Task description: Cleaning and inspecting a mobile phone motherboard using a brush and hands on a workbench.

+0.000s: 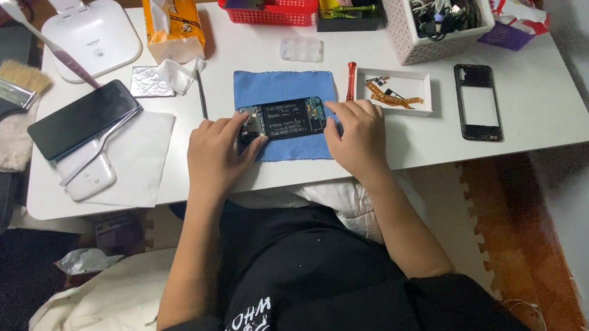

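The left hand (215, 152) is resting on the left end of an opened phone (282, 119), fingers curled down over that end and the thumb pressing at its lower corner. The right hand (357, 132) is gripping the right end the same way, fingertips bent over the edge. The opened phone is lying lengthwise, insides up, on a blue cloth (284, 85) near the front of the white surface (541, 122). Just right of the blue cloth a red tool (351, 80) is lying beside a small white tray (416, 96) holding orange ribbon parts. Farther right a black phone frame (478, 102) is lying flat. To the left, a dark phone (82, 119) is sitting over a white sheet (139, 161).
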